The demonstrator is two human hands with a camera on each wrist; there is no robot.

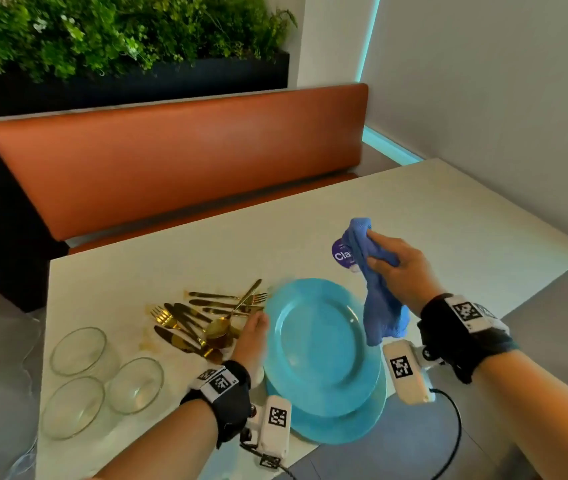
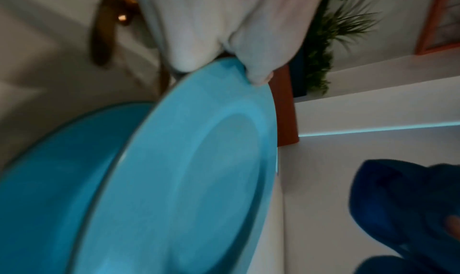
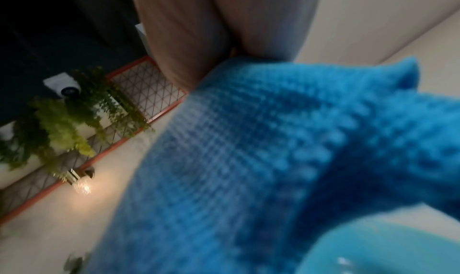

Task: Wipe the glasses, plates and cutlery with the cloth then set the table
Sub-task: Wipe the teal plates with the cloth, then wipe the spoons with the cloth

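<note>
Nearest the head camera, two forearms with black wrist straps reach over a pale tabletop (image 1: 431, 220). Far left, three clear glasses (image 1: 78, 351) stand close together at the near corner. Just beyond them lies a loose heap of gold cutlery (image 1: 203, 320), knives, forks and a spoon crossing one another. Next, the left hand (image 1: 249, 337) has its grip closed on the left rim of a turquoise plate (image 1: 317, 341), which is tilted up off a second turquoise plate (image 1: 345, 424) lying flat at the near edge. From the head view only the back of that hand shows; the left wrist view gives the hold itself, thumb over the upper face of the rim, and it shows the gap between the raised plate and the one below. Further right, the right hand (image 1: 397, 265) has its grip closed round a bunched blue cloth (image 1: 379, 306), held in the air beside the raised plate's right rim, its loose end hanging down. Contact between cloth and plate cannot be judged. A waffle weave in the cloth appears only in the right wrist view. Behind the cloth, a purple round label (image 1: 341, 254) is partly hidden.
</note>
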